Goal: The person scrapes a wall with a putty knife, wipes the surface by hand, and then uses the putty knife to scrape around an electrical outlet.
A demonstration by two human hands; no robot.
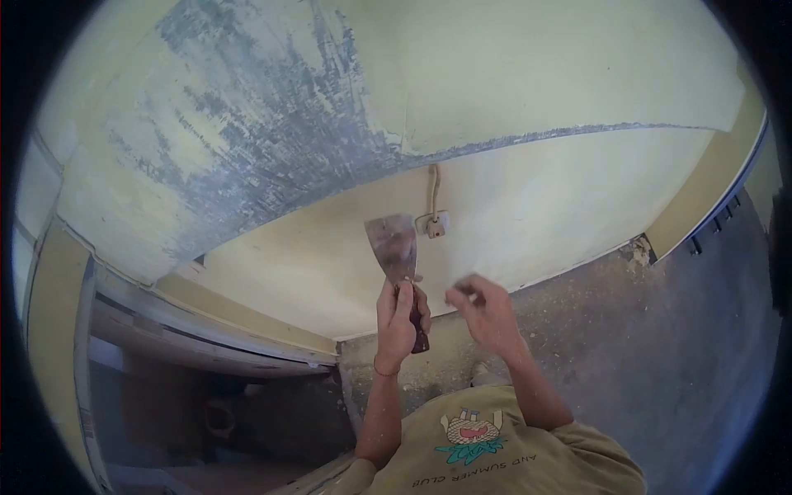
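My left hand is wrapped round the dark red handle of a putty knife. Its wide metal blade points up and away from me, in front of the lower wall. To the right, my right hand is raised with the fingers curled in towards the thumb. It is apart from the knife, slightly blurred, and whether anything is inside the curl is hidden. Above both hands, a broad patch of wall is scraped down to grey, with streaks of pale coating left on it.
A socket with a cable is mounted on the lower wall beyond the blade. Debris lies scattered on the concrete floor. At left a framed opening leads to a dark space. Several dark pegs show at far right.
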